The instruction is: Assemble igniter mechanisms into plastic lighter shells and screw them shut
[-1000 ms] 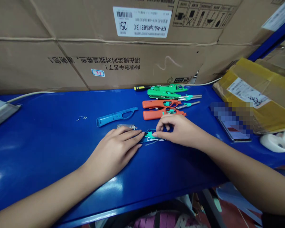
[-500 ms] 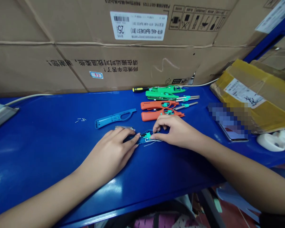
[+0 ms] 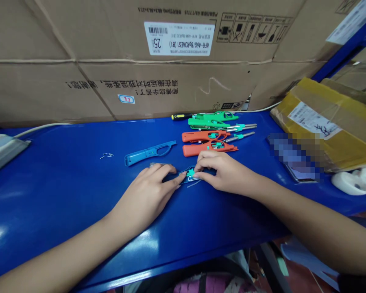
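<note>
My left hand lies over a blue lighter half on the table, its fingers pressed on that shell and partly hiding it. My right hand pinches a small teal part at the shell's right portion; thin wires show beside it. Behind my left hand rests the other blue lighter half, hollow side up. Orange lighter halves with teal parts inside lie beyond my right hand, and green ones lie behind those.
A black and yellow screwdriver lies by the large cardboard box. Small white pins are at the left. A phone, a yellow-taped parcel and a white object lie right. A power strip sits far left.
My left hand's fingertips have moved slightly right, closer to the teal part. My right hand's fingers have drawn in around that part. The whole view has shifted a little.
</note>
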Tool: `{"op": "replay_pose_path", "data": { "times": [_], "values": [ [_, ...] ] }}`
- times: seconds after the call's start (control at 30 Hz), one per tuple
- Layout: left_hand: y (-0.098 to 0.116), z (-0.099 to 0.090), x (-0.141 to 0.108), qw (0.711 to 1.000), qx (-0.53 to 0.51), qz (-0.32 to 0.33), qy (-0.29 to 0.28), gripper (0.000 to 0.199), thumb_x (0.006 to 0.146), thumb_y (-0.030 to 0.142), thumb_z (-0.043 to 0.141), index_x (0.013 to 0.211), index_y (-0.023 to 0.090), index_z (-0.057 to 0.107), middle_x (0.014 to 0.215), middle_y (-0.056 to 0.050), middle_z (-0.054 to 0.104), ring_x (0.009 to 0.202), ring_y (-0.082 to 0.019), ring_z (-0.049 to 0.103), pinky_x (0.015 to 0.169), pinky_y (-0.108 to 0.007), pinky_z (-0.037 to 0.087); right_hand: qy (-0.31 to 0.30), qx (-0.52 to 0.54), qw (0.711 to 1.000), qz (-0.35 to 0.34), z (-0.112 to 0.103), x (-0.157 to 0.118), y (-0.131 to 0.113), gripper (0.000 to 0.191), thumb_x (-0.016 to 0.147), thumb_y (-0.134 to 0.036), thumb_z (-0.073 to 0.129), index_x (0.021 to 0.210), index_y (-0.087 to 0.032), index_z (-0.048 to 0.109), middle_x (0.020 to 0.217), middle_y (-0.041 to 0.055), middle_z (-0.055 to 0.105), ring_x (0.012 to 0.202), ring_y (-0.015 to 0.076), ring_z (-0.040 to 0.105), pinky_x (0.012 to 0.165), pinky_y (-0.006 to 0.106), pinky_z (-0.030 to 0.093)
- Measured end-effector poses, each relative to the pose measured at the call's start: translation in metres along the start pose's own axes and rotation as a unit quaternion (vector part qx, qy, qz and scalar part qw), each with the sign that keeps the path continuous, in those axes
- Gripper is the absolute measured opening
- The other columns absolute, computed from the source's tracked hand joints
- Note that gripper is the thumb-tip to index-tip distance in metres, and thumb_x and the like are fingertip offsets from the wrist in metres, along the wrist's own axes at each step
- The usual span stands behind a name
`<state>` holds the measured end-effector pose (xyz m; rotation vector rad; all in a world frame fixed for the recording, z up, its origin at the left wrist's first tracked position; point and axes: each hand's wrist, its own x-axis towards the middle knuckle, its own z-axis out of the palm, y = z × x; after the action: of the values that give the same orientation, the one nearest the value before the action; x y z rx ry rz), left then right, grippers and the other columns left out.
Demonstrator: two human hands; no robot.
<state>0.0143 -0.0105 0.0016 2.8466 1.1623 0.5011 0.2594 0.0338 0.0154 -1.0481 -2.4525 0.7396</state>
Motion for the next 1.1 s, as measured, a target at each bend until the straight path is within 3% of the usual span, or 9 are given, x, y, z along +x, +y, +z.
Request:
{"op": "replay_pose_path", "data": {
  "times": [0.17,0.27,0.4,0.5,0.7,0.9,1.1],
  "values": [
    [-0.001,0.003,0.001,1.000,0.022,-0.001,0.011,0.035,0.102,0.027,0.051,0.134,0.022,0.064,0.116,-0.011,0.067,0.101,-0.026,0.061,0.084,-0.043,0.055,0.040,-0.027,0.999,0.005,-0.005,-0.001,-0.001,0.006,0.090,-0.020,0.069,0.090,-0.014,0.071,0.090,0.0061,0.066,0.087,0.0182,0.062,0.081,0.032,0.049],
    [-0.005,0.000,0.002,1.000,0.006,0.001,0.029,0.033,0.101,0.030,0.055,0.132,0.023,0.065,0.118,-0.010,0.067,0.104,-0.026,0.062,0.086,-0.042,0.053,0.063,-0.031,0.997,-0.033,-0.016,-0.004,-0.002,0.004,0.089,-0.019,0.069,0.089,-0.015,0.070,0.090,0.0051,0.065,0.088,0.0171,0.062,0.081,0.030,0.048],
    [-0.016,-0.014,0.005,0.998,-0.012,-0.023,0.065,0.028,0.099,0.034,0.060,0.122,0.021,0.071,0.116,-0.009,0.069,0.105,-0.025,0.063,0.090,-0.042,0.052,-0.025,-0.061,0.992,-0.104,-0.029,-0.009,-0.006,0.006,0.091,-0.017,0.065,0.091,-0.018,0.070,0.096,0.0049,0.064,0.091,0.0170,0.060,0.085,0.031,0.047],
    [-0.028,-0.024,0.007,0.998,-0.005,-0.052,0.041,0.024,0.099,0.030,0.057,0.114,0.022,0.074,0.111,-0.008,0.070,0.100,-0.025,0.063,0.088,-0.042,0.052,-0.068,-0.103,0.986,-0.113,-0.032,-0.013,-0.008,0.005,0.092,-0.018,0.064,0.090,-0.017,0.069,0.094,0.0041,0.062,0.090,0.0170,0.058,0.084,0.032,0.046],
    [-0.050,-0.024,0.004,0.998,-0.003,-0.057,-0.025,0.025,0.097,0.027,0.059,0.119,0.026,0.071,0.107,-0.006,0.069,0.095,-0.025,0.063,0.085,-0.042,0.053,-0.081,-0.124,0.982,-0.118,-0.025,-0.012,-0.008,0.007,0.094,-0.020,0.064,0.095,-0.017,0.071,0.097,0.0049,0.062,0.092,0.0175,0.057,0.087,0.033,0.046],
    [-0.052,-0.020,0.003,0.996,-0.023,-0.081,-0.025,0.020,0.099,0.032,0.056,0.106,0.018,0.068,0.105,-0.008,0.070,0.095,-0.026,0.064,0.086,-0.043,0.053,-0.070,-0.108,0.985,-0.116,-0.014,-0.008,-0.005,0.009,0.095,-0.017,0.062,0.092,-0.015,0.071,0.094,0.0063,0.063,0.090,0.0184,0.059,0.084,0.034,0.049],
    [-0.040,-0.025,0.003,0.995,-0.038,-0.092,0.023,0.023,0.101,0.033,0.052,0.111,0.015,0.064,0.108,-0.010,0.069,0.099,-0.026,0.064,0.087,-0.043,0.053,-0.046,-0.107,0.987,-0.112,-0.008,-0.009,-0.003,0.008,0.093,-0.019,0.065,0.097,-0.015,0.071,0.101,0.0080,0.065,0.094,0.0203,0.062,0.087,0.036,0.051]
  ]
}}
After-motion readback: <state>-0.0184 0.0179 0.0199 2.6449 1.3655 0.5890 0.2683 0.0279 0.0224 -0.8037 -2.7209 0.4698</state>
